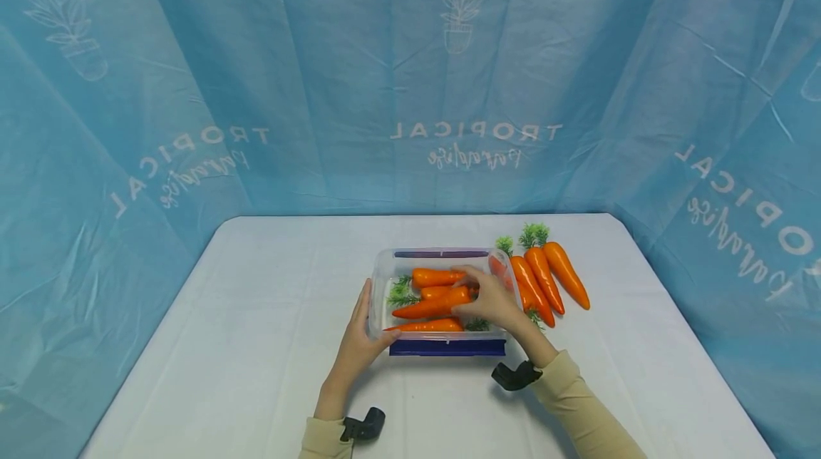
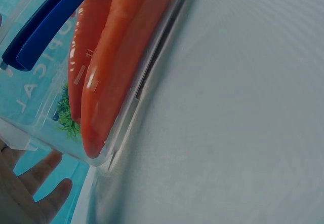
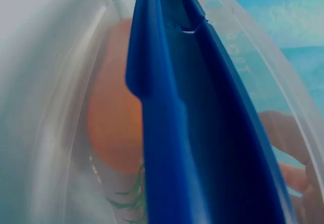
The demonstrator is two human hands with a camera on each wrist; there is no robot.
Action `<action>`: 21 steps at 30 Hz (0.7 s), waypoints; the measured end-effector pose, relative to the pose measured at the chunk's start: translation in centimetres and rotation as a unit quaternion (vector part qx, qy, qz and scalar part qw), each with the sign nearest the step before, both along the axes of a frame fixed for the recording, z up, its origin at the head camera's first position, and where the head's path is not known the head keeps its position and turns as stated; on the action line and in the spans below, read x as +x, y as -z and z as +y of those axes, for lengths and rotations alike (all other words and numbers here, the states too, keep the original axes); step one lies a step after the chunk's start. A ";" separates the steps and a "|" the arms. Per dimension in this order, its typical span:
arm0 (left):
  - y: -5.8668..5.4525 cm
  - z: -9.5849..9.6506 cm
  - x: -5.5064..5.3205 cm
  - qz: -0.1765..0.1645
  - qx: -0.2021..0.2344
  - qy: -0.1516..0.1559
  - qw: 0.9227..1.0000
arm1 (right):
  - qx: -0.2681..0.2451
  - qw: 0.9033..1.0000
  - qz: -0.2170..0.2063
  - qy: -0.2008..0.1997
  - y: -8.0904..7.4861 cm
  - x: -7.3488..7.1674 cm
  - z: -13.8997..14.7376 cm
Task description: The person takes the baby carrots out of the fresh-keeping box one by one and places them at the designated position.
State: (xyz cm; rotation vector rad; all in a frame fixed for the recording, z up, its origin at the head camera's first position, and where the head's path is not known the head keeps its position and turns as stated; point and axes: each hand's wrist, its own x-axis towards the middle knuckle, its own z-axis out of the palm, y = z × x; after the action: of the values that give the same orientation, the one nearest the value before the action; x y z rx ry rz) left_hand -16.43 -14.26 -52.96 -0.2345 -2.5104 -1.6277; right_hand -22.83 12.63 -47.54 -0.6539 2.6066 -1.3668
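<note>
A clear plastic box (image 1: pixel 378 288) with dark blue latches stands on the table, with several orange carrots inside. My left hand (image 1: pixel 358 345) rests against the box's left side, its fingers straight along the outer wall and its thumb by the front left corner. In the left wrist view, the fingers are spread beside the clear wall. My right hand (image 1: pixel 490 298) reaches over the right rim and grips the thick end of a carrot (image 1: pixel 423 308) that lies over others in the box. In the right wrist view a blue latch (image 3: pixel 212 122) hides much of that hand.
Several more carrots (image 1: pixel 564 274) with green tops lie on the white table (image 1: pixel 269 316), just right of the box. A blue printed curtain (image 1: pixel 333 88) hangs behind and along both sides.
</note>
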 end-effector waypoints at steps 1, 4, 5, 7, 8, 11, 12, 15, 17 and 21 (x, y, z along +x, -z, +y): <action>0.0 0.0 0.0 0.001 -0.001 0.000 1.000 | -0.001 1.000 0.000 0.006 0.0 0.0 0.1; 0.0 0.0 0.0 0.002 -0.001 0.000 1.000 | -0.009 1.000 0.018 0.020 0.0 0.1 0.2; 0.1 0.0 0.0 0.002 -0.002 -0.001 1.000 | -0.013 0.999 0.028 0.026 -0.1 0.0 0.2; 0.1 0.0 0.0 0.000 -0.006 -0.004 1.000 | -0.019 0.998 0.051 0.036 -0.3 0.0 0.3; 0.1 0.0 0.0 0.000 -0.006 -0.004 1.000 | -0.022 0.997 0.063 0.041 -0.4 0.0 0.3; 0.1 0.0 0.0 -0.001 -0.012 -0.007 1.000 | -0.032 0.994 0.088 0.059 -0.7 0.0 0.4; 0.1 0.1 0.1 -0.001 -0.012 -0.007 1.000 | -0.036 0.993 0.096 0.064 -0.7 0.0 0.5; 0.1 0.1 0.1 0.001 -0.008 -0.004 1.000 | -0.063 0.989 0.105 0.085 -0.9 0.0 0.7; 0.0 0.1 0.0 0.002 -0.005 -0.001 1.000 | -0.082 0.986 0.103 0.102 -1.0 0.1 0.9; 0.0 0.1 0.0 0.005 -0.003 0.001 1.000 | -0.110 0.982 0.096 0.122 -1.3 0.4 1.3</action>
State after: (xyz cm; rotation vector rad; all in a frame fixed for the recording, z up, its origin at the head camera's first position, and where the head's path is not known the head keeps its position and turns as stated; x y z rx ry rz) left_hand -16.40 -14.17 -52.96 -0.2451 -2.5094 -1.6162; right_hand -22.47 13.94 -46.23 -0.5282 2.7859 -1.7670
